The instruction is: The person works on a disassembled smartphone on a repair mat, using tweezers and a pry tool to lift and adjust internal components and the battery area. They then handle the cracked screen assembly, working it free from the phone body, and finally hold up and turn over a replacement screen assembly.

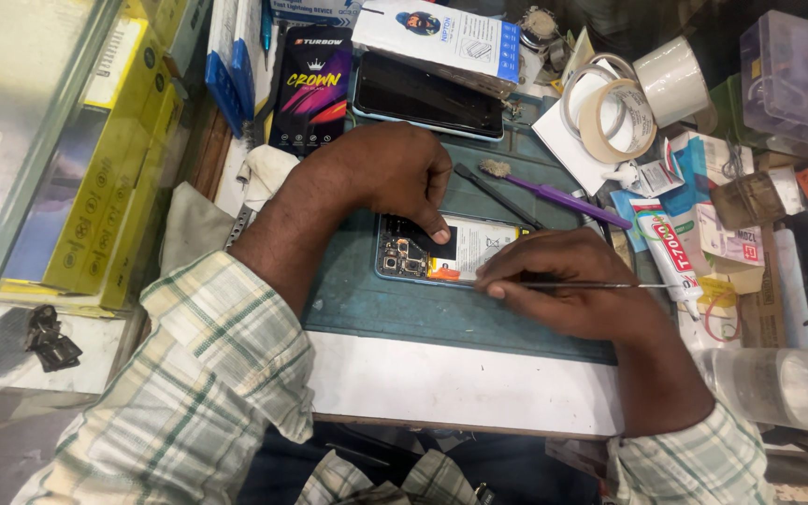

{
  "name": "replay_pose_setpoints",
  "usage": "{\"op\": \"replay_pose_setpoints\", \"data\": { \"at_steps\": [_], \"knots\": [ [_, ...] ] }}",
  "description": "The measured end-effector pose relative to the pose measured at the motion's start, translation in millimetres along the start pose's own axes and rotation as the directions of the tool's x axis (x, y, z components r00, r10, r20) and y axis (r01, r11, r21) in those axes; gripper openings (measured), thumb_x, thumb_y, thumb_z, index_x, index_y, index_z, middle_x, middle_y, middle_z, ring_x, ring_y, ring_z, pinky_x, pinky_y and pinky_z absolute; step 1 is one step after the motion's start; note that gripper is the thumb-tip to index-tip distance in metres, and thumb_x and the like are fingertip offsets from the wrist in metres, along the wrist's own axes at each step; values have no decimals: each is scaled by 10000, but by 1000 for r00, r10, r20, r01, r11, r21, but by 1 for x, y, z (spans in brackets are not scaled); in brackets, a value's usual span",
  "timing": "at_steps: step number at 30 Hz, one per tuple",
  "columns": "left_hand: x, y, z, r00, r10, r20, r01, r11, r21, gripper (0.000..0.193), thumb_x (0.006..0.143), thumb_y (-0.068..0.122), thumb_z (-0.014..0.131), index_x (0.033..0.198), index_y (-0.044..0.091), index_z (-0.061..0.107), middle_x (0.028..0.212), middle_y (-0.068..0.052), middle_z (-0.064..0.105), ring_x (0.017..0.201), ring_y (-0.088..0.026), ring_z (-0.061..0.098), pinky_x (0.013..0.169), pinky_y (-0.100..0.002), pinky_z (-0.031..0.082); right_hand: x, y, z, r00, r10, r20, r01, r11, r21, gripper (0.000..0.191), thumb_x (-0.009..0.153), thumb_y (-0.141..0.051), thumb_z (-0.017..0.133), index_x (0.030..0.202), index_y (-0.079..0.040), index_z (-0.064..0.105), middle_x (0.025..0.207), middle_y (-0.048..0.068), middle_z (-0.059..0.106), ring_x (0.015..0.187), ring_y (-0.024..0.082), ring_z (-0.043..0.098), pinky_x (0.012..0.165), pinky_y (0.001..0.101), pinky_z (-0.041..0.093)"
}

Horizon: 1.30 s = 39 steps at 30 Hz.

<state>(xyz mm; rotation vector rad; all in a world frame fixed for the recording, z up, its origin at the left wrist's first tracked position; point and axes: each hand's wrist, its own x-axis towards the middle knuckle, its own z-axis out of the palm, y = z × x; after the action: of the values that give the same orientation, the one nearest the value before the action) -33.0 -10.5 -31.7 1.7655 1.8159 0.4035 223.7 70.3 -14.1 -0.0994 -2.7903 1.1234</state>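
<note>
An opened phone [449,251] lies flat on a blue mat [376,304] in the middle of the counter [460,383]. Its back is off and the small parts inside show.

The left hand [395,173] comes in from 9 o'clock. Its grip is curled, with fingertips pressing on the phone's top edge.

The right hand [572,281] comes in from 4 o'clock. Its grip is pinched tight on a thin metal tool [582,285], whose tip touches the phone's bottom edge.

A purple brush [563,196] lies just past the phone at 1 o'clock. A glue tube [670,252] and tape rolls [614,112] crowd 2 o'clock. Another phone [427,93] sits at 12 o'clock, yellow boxes [114,178] at 9 o'clock.

The mat is bare at 6 o'clock, up to the counter's front edge.
</note>
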Motion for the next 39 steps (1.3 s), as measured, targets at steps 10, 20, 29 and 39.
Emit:
{"op": "replay_pose_setpoints", "data": {
  "at_steps": [10,20,29,39],
  "knots": [
    [1,-1,1,1000,-4,12,4,1000,-6,402,607,447,944,774,131,760,726,-27,754,677,-186,731,621,-367,560,-1,-2,0,1000,7,-1,-7,1000,1,126,890,-135,752,989,-66,789,977,88,813,915,197,805,793,321,621],
    [2,-3,2,1000,24,2,-24,1000,2,403,605,445,944,777,129,764,734,-27,757,678,-192,729,618,-374,556,2,-2,2,1000,-4,10,5,1000,-29,123,880,-140,753,970,-62,786,955,89,812,889,211,806,764,336,621],
    [3,-6,4,999,39,-12,-39,999,7,406,603,447,943,779,128,763,740,-29,757,682,-197,730,615,-378,554,2,-4,6,1000,-12,-19,11,999,-33,121,884,-126,747,977,-55,781,973,90,810,905,215,805,779,333,625],
    [3,-6,2,1000,13,9,-13,1000,-12,412,593,449,944,780,129,762,738,-23,760,694,-192,737,622,-371,556,3,-1,7,999,42,-24,-43,999,-29,142,866,-170,766,960,-65,785,943,75,814,862,199,807,736,328,632]
  ]
}}
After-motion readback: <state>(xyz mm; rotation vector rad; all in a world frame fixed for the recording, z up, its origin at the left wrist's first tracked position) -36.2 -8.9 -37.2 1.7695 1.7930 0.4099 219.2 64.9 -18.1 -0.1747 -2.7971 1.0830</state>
